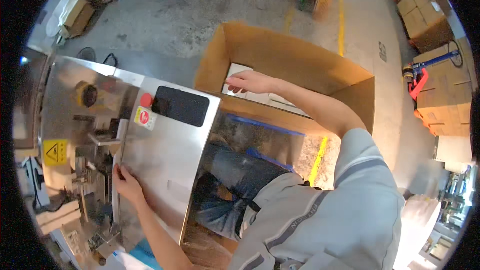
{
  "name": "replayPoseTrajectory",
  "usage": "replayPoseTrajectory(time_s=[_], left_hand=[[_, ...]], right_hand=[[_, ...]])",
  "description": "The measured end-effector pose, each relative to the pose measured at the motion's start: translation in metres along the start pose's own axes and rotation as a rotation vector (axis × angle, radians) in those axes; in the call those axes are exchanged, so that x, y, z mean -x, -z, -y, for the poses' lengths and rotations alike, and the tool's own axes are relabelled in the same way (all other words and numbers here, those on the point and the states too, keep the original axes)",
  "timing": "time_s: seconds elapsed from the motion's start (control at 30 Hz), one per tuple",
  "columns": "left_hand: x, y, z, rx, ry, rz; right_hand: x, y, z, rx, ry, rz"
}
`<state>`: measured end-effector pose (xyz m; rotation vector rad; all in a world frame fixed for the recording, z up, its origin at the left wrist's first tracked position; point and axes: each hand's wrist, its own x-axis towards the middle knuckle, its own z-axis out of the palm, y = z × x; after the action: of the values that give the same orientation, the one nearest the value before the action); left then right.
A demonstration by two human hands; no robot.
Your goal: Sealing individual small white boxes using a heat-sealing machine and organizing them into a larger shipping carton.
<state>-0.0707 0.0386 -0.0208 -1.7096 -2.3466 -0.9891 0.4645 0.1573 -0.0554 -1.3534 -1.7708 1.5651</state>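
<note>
My left hand (pixel 129 185) is at the inner edge of a brushed steel machine top (pixel 170 155), its fingers curled together beside a narrow white strip (pixel 116 205). Whatever may be between those fingers is too small to make out. My right arm reaches across a large open cardboard box (pixel 295 57). Inside its left end, my right hand (pixel 250 81) hangs over a white carton (pixel 241 68), palm down, with fingers loosely stretched and slightly bent. More white surfaces (pixel 287 104) show low in the box, partly covered by my forearm.
A black flat screen or phone (pixel 181 106) lies on the steel top near a red button (pixel 146 100). Clear guarding (pixel 65 105) with a yellow warning label (pixel 55 152) covers machine parts at left. Stacked cartons (pixel 445 90) and a blue-handled tool (pixel 435 62) stand at right.
</note>
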Motion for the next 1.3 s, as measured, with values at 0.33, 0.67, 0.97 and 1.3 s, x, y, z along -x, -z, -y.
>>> replayPoseTrajectory(time_s=[0.33,0.67,0.97,1.3], left_hand=[[0.031,0.045,-0.037,0.355,0.119,0.017],[0.258,0.375,0.124,0.859,0.534,-0.408],[0.372,0.393,0.209,-0.277,0.678,-0.309],[0.186,0.329,0.256,-0.191,0.554,-0.101]], right_hand=[[0.058,-0.073,0.045,0.63,0.059,-0.162],[0.052,-0.077,0.027,0.756,0.109,-0.246],[0.052,-0.077,0.038,0.814,0.096,-0.247],[0.059,-0.075,0.024,0.787,0.076,-0.293]])
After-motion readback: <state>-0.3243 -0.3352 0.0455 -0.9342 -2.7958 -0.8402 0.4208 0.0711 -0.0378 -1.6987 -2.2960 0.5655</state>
